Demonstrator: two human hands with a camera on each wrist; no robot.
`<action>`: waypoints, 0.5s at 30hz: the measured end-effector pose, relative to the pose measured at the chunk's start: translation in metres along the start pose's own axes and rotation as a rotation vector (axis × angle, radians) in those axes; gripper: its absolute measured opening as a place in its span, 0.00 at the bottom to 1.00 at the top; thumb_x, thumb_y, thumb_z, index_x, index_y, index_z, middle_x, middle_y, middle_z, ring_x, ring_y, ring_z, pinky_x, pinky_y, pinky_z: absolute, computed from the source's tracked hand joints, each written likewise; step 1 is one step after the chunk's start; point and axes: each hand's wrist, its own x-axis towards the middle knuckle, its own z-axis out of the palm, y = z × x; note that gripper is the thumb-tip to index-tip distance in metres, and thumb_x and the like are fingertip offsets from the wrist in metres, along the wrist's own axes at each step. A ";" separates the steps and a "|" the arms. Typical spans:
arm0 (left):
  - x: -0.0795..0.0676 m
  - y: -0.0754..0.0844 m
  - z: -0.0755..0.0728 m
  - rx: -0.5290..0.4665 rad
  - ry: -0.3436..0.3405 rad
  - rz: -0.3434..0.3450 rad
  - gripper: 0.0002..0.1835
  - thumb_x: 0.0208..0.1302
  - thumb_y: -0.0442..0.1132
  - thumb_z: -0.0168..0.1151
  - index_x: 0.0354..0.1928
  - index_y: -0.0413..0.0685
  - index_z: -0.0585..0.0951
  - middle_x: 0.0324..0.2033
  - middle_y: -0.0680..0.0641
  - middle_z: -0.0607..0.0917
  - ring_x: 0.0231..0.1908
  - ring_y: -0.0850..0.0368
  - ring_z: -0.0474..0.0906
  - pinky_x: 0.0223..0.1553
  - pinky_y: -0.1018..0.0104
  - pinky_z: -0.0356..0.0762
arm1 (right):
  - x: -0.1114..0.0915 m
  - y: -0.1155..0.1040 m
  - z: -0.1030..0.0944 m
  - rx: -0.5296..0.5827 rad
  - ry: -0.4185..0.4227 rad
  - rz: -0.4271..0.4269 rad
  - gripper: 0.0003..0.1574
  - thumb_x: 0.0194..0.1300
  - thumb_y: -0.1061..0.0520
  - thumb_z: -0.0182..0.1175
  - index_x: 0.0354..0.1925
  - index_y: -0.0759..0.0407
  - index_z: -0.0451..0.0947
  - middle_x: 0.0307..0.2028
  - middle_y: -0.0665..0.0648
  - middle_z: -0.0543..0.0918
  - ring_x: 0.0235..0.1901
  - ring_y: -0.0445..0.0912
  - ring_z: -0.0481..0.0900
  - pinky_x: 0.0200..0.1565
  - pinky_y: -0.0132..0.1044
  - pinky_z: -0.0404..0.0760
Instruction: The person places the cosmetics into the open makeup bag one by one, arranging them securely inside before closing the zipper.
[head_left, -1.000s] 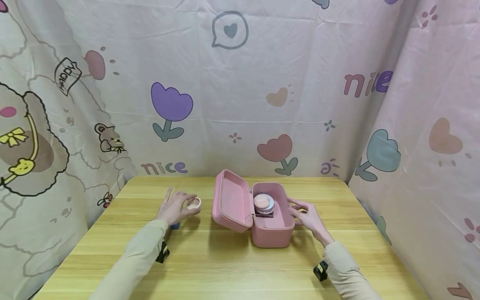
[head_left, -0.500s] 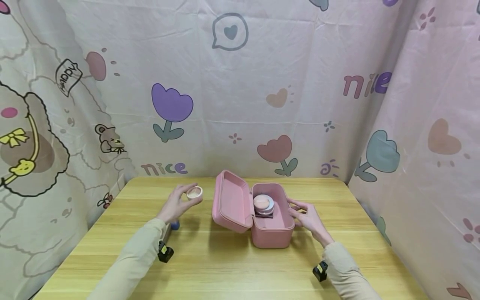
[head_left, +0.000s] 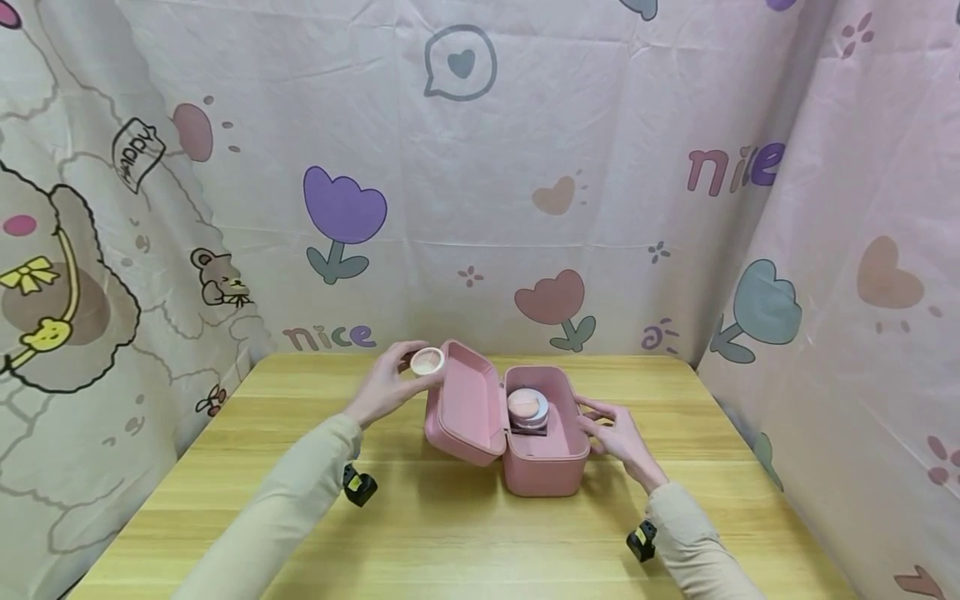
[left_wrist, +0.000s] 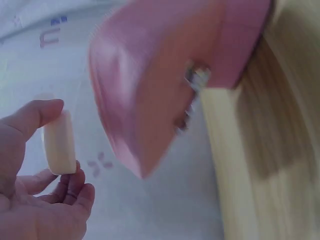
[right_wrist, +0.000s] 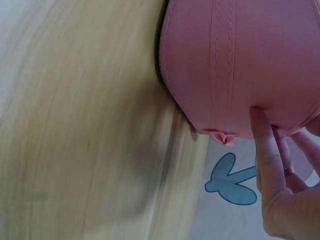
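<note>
My left hand (head_left: 387, 388) pinches a small round cream-coloured cosmetic jar (head_left: 427, 362) between thumb and fingers, in the air at the left edge of the raised lid (head_left: 471, 396). In the left wrist view, the cosmetic jar (left_wrist: 59, 143) is seen from its side, apart from the lid. The pink cosmetic case (head_left: 546, 475) stands open on the table. Its right wall is held by my right hand (head_left: 617, 437), with fingertips at the rim. Fingers (right_wrist: 267, 150) also press the outer wall in the right wrist view. A round powder compact (head_left: 527, 406) lies inside the case.
The case stands toward the back of a wooden table (head_left: 480, 550), its lid leaning out to the left. A dark flat item (head_left: 529, 432) lies under the compact. Behind and beside the table hangs a printed curtain (head_left: 450, 208).
My left hand has risen and moved right with the cosmetic jar, reaching the lid. A blue thing near the left wrist is now out of sight. My right hand has stayed at the case.
</note>
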 end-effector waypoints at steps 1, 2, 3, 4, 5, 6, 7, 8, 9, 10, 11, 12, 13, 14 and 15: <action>0.002 0.005 0.002 -0.003 -0.018 0.003 0.33 0.60 0.36 0.71 0.65 0.32 0.72 0.59 0.31 0.77 0.62 0.36 0.75 0.70 0.44 0.71 | 0.000 0.000 0.000 0.005 -0.002 0.000 0.31 0.71 0.58 0.60 0.70 0.59 0.70 0.55 0.73 0.80 0.45 0.52 0.86 0.36 0.38 0.89; 0.005 0.010 0.005 -0.003 -0.034 0.002 0.32 0.60 0.36 0.71 0.65 0.32 0.72 0.59 0.31 0.77 0.62 0.35 0.75 0.70 0.44 0.71 | 0.000 0.000 0.000 0.005 -0.002 0.000 0.31 0.71 0.58 0.60 0.70 0.59 0.70 0.55 0.73 0.80 0.45 0.52 0.86 0.36 0.38 0.89; 0.007 0.014 0.008 -0.005 -0.048 0.006 0.32 0.59 0.35 0.71 0.64 0.32 0.72 0.59 0.31 0.77 0.61 0.35 0.75 0.69 0.43 0.72 | 0.000 0.000 -0.001 0.006 -0.005 -0.002 0.31 0.72 0.58 0.60 0.70 0.59 0.69 0.55 0.73 0.80 0.45 0.53 0.86 0.36 0.38 0.89; 0.009 0.019 0.011 0.000 -0.062 0.003 0.32 0.58 0.36 0.72 0.64 0.32 0.73 0.59 0.31 0.77 0.61 0.35 0.75 0.68 0.43 0.73 | 0.000 0.000 -0.001 0.006 -0.005 -0.003 0.31 0.71 0.58 0.60 0.70 0.59 0.70 0.55 0.73 0.80 0.45 0.52 0.86 0.36 0.38 0.89; 0.012 0.023 0.014 0.002 -0.078 -0.001 0.33 0.58 0.35 0.72 0.64 0.31 0.73 0.59 0.31 0.77 0.60 0.35 0.76 0.68 0.43 0.73 | 0.000 0.000 -0.001 0.005 -0.006 -0.005 0.31 0.71 0.58 0.60 0.70 0.59 0.70 0.55 0.73 0.80 0.45 0.52 0.86 0.35 0.37 0.89; 0.014 0.027 0.017 0.015 -0.090 0.001 0.33 0.57 0.35 0.72 0.63 0.31 0.73 0.58 0.31 0.78 0.60 0.35 0.76 0.67 0.43 0.74 | 0.000 0.000 -0.001 0.005 -0.009 -0.009 0.31 0.71 0.58 0.60 0.70 0.60 0.70 0.55 0.74 0.80 0.45 0.52 0.86 0.35 0.36 0.89; 0.017 0.031 0.020 0.028 -0.101 0.006 0.33 0.56 0.35 0.73 0.63 0.31 0.74 0.58 0.31 0.78 0.59 0.36 0.77 0.66 0.44 0.75 | 0.000 0.000 -0.001 0.003 -0.011 -0.013 0.31 0.71 0.58 0.60 0.70 0.60 0.70 0.54 0.74 0.81 0.45 0.53 0.86 0.34 0.35 0.89; 0.020 0.035 0.024 0.043 -0.112 0.003 0.33 0.55 0.35 0.73 0.62 0.31 0.75 0.57 0.31 0.79 0.58 0.37 0.77 0.65 0.45 0.76 | 0.000 0.000 -0.001 -0.002 -0.011 -0.017 0.31 0.71 0.58 0.60 0.70 0.60 0.70 0.54 0.74 0.81 0.45 0.53 0.87 0.33 0.35 0.88; 0.023 0.039 0.027 0.059 -0.122 0.005 0.32 0.55 0.36 0.74 0.62 0.31 0.75 0.57 0.31 0.79 0.58 0.38 0.77 0.64 0.45 0.76 | 0.000 0.000 -0.001 -0.004 -0.013 -0.019 0.31 0.71 0.58 0.60 0.70 0.60 0.70 0.54 0.74 0.81 0.46 0.54 0.87 0.33 0.35 0.88; 0.027 0.042 0.030 0.079 -0.135 0.006 0.33 0.54 0.36 0.74 0.61 0.31 0.76 0.57 0.32 0.80 0.57 0.39 0.77 0.64 0.47 0.77 | 0.001 0.001 -0.001 -0.003 -0.010 -0.019 0.31 0.71 0.58 0.60 0.70 0.60 0.70 0.54 0.74 0.81 0.46 0.54 0.87 0.33 0.35 0.88; 0.030 0.046 0.033 0.096 -0.149 0.010 0.32 0.54 0.36 0.74 0.61 0.31 0.76 0.56 0.32 0.80 0.57 0.40 0.78 0.63 0.49 0.77 | 0.001 0.001 -0.001 -0.004 -0.009 -0.019 0.31 0.71 0.58 0.60 0.70 0.60 0.70 0.53 0.73 0.81 0.46 0.55 0.87 0.32 0.35 0.88; 0.034 0.049 0.036 0.126 -0.161 0.021 0.32 0.53 0.37 0.74 0.60 0.31 0.77 0.55 0.33 0.81 0.55 0.41 0.78 0.61 0.50 0.77 | 0.001 0.001 -0.001 -0.001 -0.009 -0.016 0.30 0.71 0.59 0.60 0.70 0.60 0.71 0.53 0.73 0.81 0.47 0.56 0.87 0.33 0.35 0.88; 0.037 0.052 0.038 0.149 -0.174 0.025 0.32 0.53 0.37 0.74 0.60 0.32 0.78 0.54 0.34 0.82 0.54 0.42 0.78 0.60 0.52 0.78 | 0.001 0.001 -0.001 -0.010 -0.011 -0.020 0.30 0.71 0.58 0.60 0.70 0.60 0.70 0.53 0.73 0.81 0.47 0.56 0.86 0.33 0.36 0.88; 0.040 0.055 0.041 0.170 -0.190 0.028 0.31 0.53 0.37 0.74 0.59 0.32 0.78 0.53 0.35 0.83 0.53 0.43 0.78 0.58 0.54 0.78 | 0.002 0.001 -0.001 -0.011 -0.007 -0.014 0.30 0.71 0.58 0.60 0.69 0.59 0.71 0.53 0.73 0.82 0.47 0.56 0.86 0.33 0.37 0.88; 0.044 0.058 0.044 0.195 -0.205 0.030 0.31 0.52 0.37 0.74 0.59 0.33 0.79 0.51 0.36 0.84 0.51 0.45 0.78 0.56 0.56 0.78 | 0.002 0.001 -0.001 -0.012 -0.003 -0.011 0.30 0.71 0.58 0.60 0.69 0.59 0.72 0.53 0.73 0.82 0.47 0.56 0.86 0.34 0.38 0.88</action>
